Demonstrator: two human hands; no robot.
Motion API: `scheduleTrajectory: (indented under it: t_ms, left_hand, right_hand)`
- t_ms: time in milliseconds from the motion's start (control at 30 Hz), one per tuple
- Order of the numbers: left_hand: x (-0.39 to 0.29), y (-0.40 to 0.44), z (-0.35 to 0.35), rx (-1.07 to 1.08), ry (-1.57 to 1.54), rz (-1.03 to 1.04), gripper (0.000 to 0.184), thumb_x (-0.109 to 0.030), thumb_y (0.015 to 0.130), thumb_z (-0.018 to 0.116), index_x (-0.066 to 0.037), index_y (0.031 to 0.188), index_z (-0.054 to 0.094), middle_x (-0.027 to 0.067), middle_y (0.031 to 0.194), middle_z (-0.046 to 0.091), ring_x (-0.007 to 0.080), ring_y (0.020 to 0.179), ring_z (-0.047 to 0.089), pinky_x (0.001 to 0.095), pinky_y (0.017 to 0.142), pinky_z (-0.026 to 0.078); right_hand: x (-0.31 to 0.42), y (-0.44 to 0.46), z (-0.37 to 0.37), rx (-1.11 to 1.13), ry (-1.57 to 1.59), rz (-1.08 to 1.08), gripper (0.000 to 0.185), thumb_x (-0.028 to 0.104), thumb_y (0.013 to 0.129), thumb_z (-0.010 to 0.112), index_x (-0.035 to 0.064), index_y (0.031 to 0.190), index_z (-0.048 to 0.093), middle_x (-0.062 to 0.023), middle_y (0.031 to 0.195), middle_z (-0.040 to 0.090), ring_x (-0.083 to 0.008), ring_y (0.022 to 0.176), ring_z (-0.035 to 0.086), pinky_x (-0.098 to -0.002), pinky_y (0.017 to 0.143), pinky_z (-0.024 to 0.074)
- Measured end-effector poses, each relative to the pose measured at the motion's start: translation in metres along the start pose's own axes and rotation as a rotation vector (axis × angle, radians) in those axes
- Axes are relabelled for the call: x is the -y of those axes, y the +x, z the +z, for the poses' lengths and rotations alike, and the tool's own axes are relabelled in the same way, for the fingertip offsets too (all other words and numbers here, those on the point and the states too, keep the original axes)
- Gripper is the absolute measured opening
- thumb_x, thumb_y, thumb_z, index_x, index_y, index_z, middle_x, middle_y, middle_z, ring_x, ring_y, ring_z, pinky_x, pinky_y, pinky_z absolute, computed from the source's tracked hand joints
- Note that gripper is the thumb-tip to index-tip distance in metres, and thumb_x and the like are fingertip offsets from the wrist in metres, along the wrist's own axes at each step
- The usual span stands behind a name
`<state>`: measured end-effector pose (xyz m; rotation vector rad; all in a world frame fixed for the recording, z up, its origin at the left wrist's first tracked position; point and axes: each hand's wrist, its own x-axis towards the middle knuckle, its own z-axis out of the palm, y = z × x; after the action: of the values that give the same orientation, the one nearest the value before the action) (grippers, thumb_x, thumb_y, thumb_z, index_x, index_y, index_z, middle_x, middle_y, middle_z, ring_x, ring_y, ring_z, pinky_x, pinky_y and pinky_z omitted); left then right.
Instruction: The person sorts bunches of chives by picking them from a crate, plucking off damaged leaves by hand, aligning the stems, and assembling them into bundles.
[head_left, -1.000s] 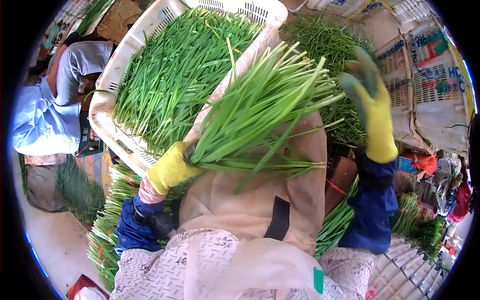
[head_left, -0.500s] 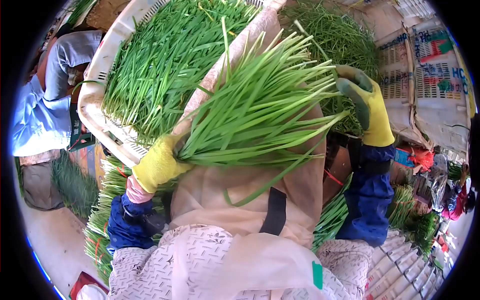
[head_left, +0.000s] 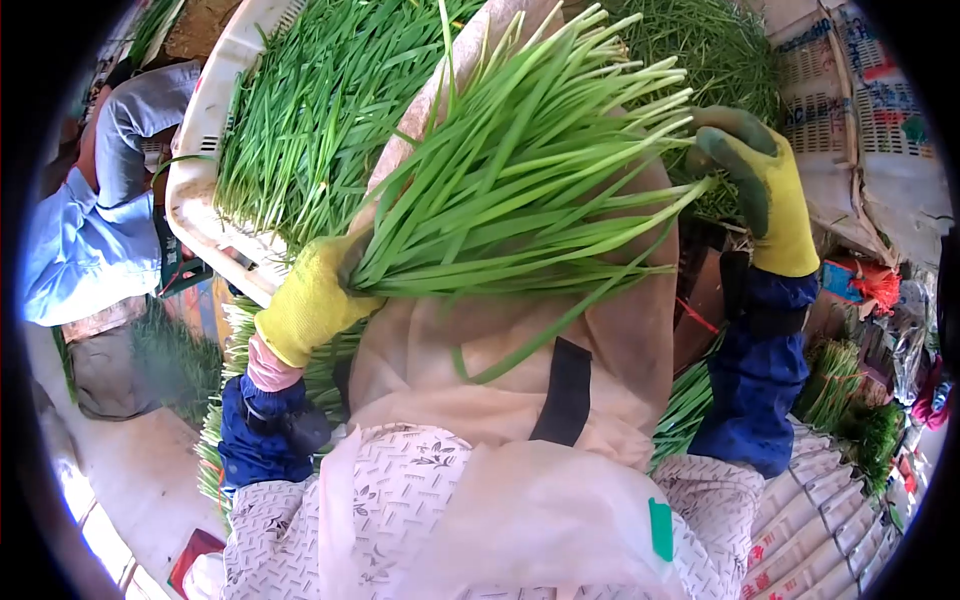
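Observation:
A loose bunch of garlic chives point(head_left: 520, 190) lies across my lap, its pale stalk ends fanned out toward the upper right. My left hand point(head_left: 318, 300), in a yellow glove with a dark palm, is closed around the leafy end at the lower left. At the other side, my right hand point(head_left: 760, 185), gloved alike, has its fingers curled at the pale tips and appears to pinch a stalk there. Its exact contact is partly hidden. One long leaf hangs below the bunch over the beige apron point(head_left: 500, 400).
A white plastic crate point(head_left: 190, 190) full of garlic chives stands at the upper left. More loose greens point(head_left: 700, 60) lie beyond my right hand. Tied bundles point(head_left: 235, 345) are stacked by my left arm. Another person's bent leg point(head_left: 140, 115) shows at far left.
The view has shifted slightly, so crate and lap sit differently in the picture. Both hands stay at the bunch; its stalk ends now reach a little higher.

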<state>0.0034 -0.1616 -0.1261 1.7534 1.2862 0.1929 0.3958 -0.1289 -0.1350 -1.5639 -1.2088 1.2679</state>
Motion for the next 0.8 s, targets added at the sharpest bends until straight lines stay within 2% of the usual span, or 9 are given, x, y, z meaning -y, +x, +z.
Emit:
scheduleTrajectory:
  t_ms: [133,267,333,400,433,467,567,667,800]
  left_hand:
    - [-0.011,-0.001,-0.007,0.037,0.148,-0.013,0.057,-0.005,0.067,0.069,0.005,0.12,0.051,0.0236,0.097,0.063,0.0305,0.088,0.062,0.033,0.079,0.047]
    - [-0.006,-0.005,-0.008,0.01,0.116,0.053,0.061,-0.003,0.065,0.071,0.008,0.121,0.049,0.0216,0.099,0.064,0.0221,0.09,0.063,0.031,0.08,0.047]
    - [-0.006,-0.007,-0.016,0.024,0.099,-0.085,0.062,-0.003,0.067,0.072,0.008,0.123,0.048,0.0179,0.106,0.063,0.0173,0.096,0.06,0.0293,0.084,0.046]
    - [0.012,-0.01,-0.029,-0.103,0.025,0.056,0.061,0.0,0.068,0.07,0.008,0.124,0.048,0.0161,0.111,0.062,0.0157,0.099,0.058,0.0287,0.087,0.046]
    - [-0.024,-0.005,-0.041,0.003,0.105,-0.035,0.061,0.002,0.068,0.069,0.007,0.125,0.047,0.0138,0.113,0.062,0.0151,0.102,0.057,0.0281,0.09,0.045]
    - [-0.023,-0.003,-0.052,-0.019,0.124,-0.003,0.063,0.0,0.068,0.069,0.003,0.127,0.048,0.017,0.114,0.061,0.0176,0.1,0.059,0.0288,0.088,0.045]
    - [-0.066,0.018,-0.084,0.124,0.327,0.031,0.058,-0.001,0.072,0.069,0.004,0.126,0.048,0.0115,0.111,0.063,0.013,0.097,0.057,0.0261,0.087,0.045]
    - [-0.108,0.032,-0.107,0.143,0.554,0.056,0.054,-0.001,0.073,0.065,0.002,0.125,0.049,0.011,0.106,0.064,0.0127,0.093,0.057,0.0265,0.086,0.045]
    - [-0.15,0.063,-0.119,0.133,1.004,0.536,0.05,-0.005,0.074,0.064,0.001,0.122,0.051,0.0122,0.092,0.065,0.0175,0.079,0.061,0.0282,0.075,0.048]
  right_hand:
    - [-0.01,-0.007,-0.002,-0.048,0.026,-0.032,0.018,0.008,0.084,0.06,-0.001,0.1,0.064,-0.0021,0.079,0.062,-0.0087,0.074,0.056,-0.021,0.068,0.0443]
    - [-0.036,-0.002,-0.01,-0.141,0.058,-0.213,0.021,0.007,0.086,0.058,0.0015,0.105,0.064,-0.0016,0.091,0.064,-0.0069,0.083,0.056,-0.0192,0.074,0.0452]
    - [-0.067,0.015,-0.059,-0.361,-0.37,-0.234,0.033,0.012,0.083,0.061,0.0054,0.116,0.059,-0.0078,0.103,0.064,-0.0153,0.091,0.06,-0.026,0.08,0.0476]
    - [-0.101,0.021,-0.105,-0.462,-1.31,-0.041,0.048,0.019,0.079,0.065,0.009,0.124,0.052,-0.014,0.113,0.061,-0.027,0.103,0.059,-0.0355,0.088,0.0463]
    - [-0.091,0.01,-0.103,-0.394,-1.333,0.074,0.057,0.026,0.077,0.065,0.0111,0.129,0.047,-0.0191,0.118,0.056,-0.0351,0.11,0.053,-0.0421,0.093,0.0428]
    - [-0.089,0.0,-0.102,-0.397,-1.102,-0.136,0.054,0.031,0.08,0.063,0.0073,0.127,0.049,-0.0169,0.116,0.058,-0.0324,0.105,0.057,-0.0389,0.09,0.045]
    - [-0.001,-0.044,-0.037,0.149,-0.135,-0.051,0.058,0.046,0.083,0.057,0.0035,0.122,0.051,-0.0172,0.113,0.059,-0.0294,0.1,0.06,-0.0392,0.085,0.0479]
    - [0.029,-0.071,0.044,0.682,0.203,-0.094,0.064,0.054,0.082,0.052,0.0034,0.122,0.051,-0.0182,0.112,0.059,-0.0313,0.099,0.06,-0.0418,0.084,0.0484]
    - [0.027,-0.071,0.11,1.036,0.752,0.033,0.073,0.064,0.081,0.045,0.0033,0.121,0.051,-0.0196,0.11,0.059,-0.0339,0.097,0.06,-0.0453,0.082,0.0491]
